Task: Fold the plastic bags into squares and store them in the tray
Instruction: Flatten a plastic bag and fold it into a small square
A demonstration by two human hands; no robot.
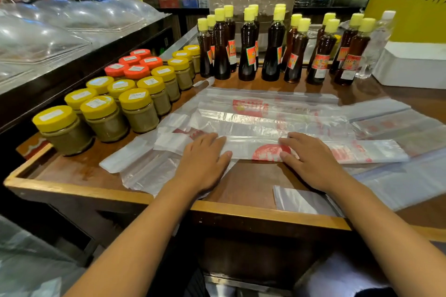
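Note:
A clear plastic bag with red print [337,152] lies folded into a long narrow strip across the wooden table [253,183]. My left hand [204,164] presses flat on the strip's left end. My right hand [311,161] lies flat on its middle, over the round red print. Several more clear printed bags [265,111] lie spread out flat behind the strip. A small folded clear piece [296,200] sits near the table's front edge, by my right forearm. No tray can be made out.
Yellow- and orange-lidded jars [135,96] stand in rows at the left. Dark bottles with yellow caps [272,48] line the back edge. A white box [410,65] sits at the far right, and clear dome covers [60,29] lie on the left counter.

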